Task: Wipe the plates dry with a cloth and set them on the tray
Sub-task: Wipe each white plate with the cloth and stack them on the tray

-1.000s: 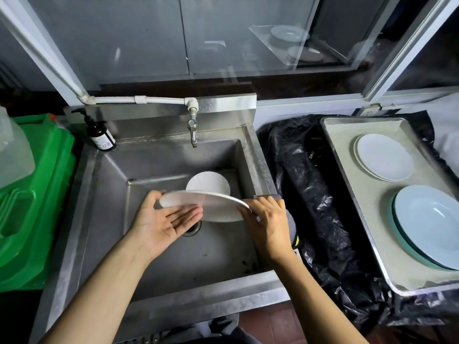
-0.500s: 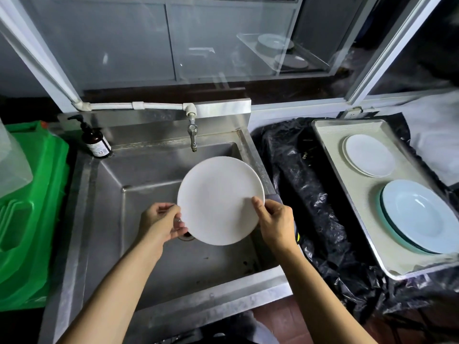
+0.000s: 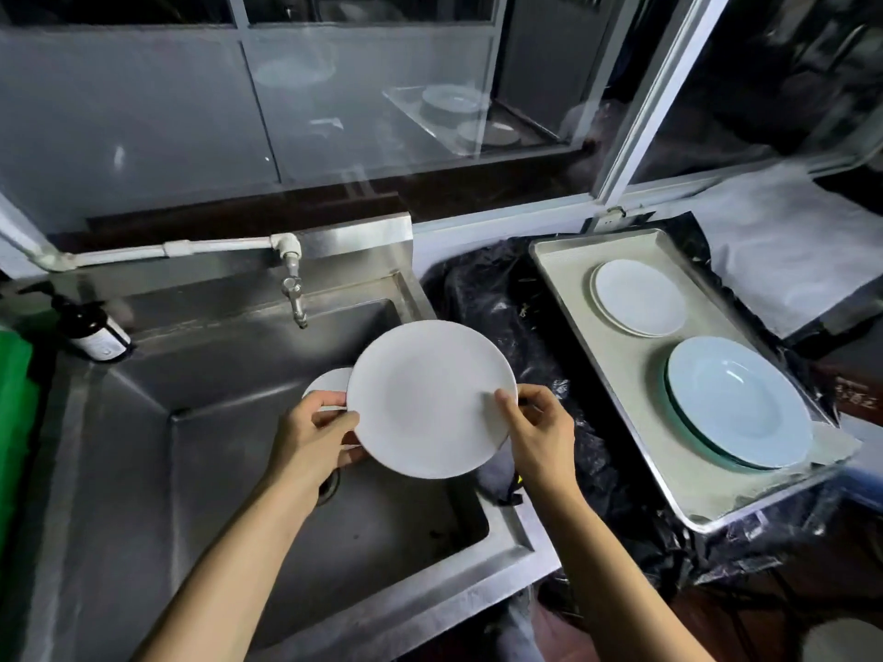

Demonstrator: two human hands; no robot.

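I hold a round white plate (image 3: 425, 398) above the right side of the steel sink (image 3: 143, 470), its face tilted toward me. My left hand (image 3: 313, 434) grips its left rim and my right hand (image 3: 537, 430) pinches its right rim, thumb on the face. Behind the left rim, the edge of another white dish (image 3: 329, 382) shows in the sink. To the right, the metal tray (image 3: 564, 274) carries a small white plate stack (image 3: 640, 298) at the back and pale blue deep plates (image 3: 738, 401) in front. No cloth is visible.
A tap (image 3: 294, 289) hangs over the sink's back. A dark soap pump bottle (image 3: 93, 329) stands at the back left corner, a green crate (image 3: 16, 422) beyond it. Black plastic sheeting (image 3: 487, 308) lies under the tray. Glass window panes rise behind.
The plate went from lying flat low in the sink to facing me, then moved up and right toward the sink's right edge. The dish behind it came into view again.
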